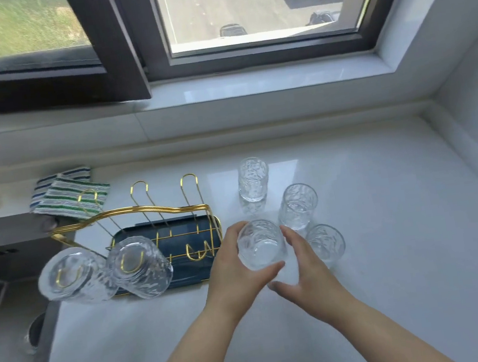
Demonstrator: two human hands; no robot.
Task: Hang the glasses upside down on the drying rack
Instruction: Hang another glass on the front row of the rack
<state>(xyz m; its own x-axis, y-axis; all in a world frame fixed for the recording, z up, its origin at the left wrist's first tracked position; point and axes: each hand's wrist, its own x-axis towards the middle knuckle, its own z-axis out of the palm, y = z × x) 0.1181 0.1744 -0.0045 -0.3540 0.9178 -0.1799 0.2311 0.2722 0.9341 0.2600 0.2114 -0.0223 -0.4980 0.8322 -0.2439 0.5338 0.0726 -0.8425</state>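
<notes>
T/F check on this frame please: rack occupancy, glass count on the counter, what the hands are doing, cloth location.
1. Two glasses hang upside down on the drying rack. True: one and its neighbour sit on the near prongs.
2. Every prong is taken. False: three tall far prongs and one near prong are bare.
3. The left hand holds a glass. True; the right hand is beside it, fingers spread.
4. Five glasses stand loose on the counter. False: three do, right of the rack.
5. The striped cloth lies right of the glasses. False: it lies behind the rack's left end.
</notes>
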